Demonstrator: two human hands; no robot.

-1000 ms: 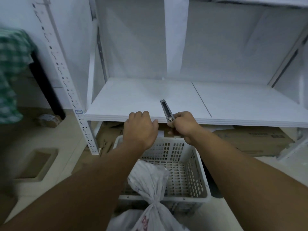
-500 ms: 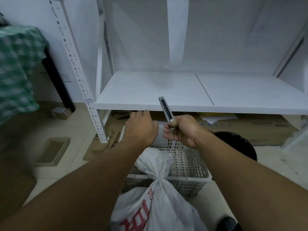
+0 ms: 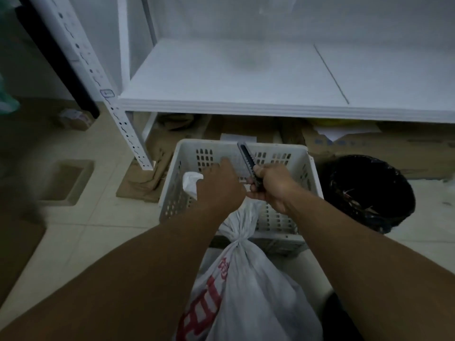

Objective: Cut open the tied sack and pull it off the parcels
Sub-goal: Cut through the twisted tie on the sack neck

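A white plastic sack (image 3: pixel 248 291) with red print stands low in the middle, tied at its neck (image 3: pixel 237 242). Its loose top runs up under my hands, and a white corner (image 3: pixel 192 180) sticks out to the left of my left hand. My left hand (image 3: pixel 219 188) is closed over that loose top, back toward the camera. Just to the right, touching it, my right hand (image 3: pixel 270 188) grips a dark utility knife (image 3: pixel 246 156) that points up and away. No parcels show; the sack hides its contents.
A white perforated crate (image 3: pixel 312 173) sits on the floor behind the sack. To its right stands a black-lined bin (image 3: pixel 369 193). A white shelf board (image 3: pixel 246 104) and its perforated upright (image 3: pixel 118 119) lie beyond, with flattened cardboard (image 3: pixel 394 148) beneath. A floor recess (image 3: pixel 66 180) is at left.
Both hands came down from the shelf edge to above the crate. My left hand has closed on the sack's loose top. The view tilted down, showing more of the sack.
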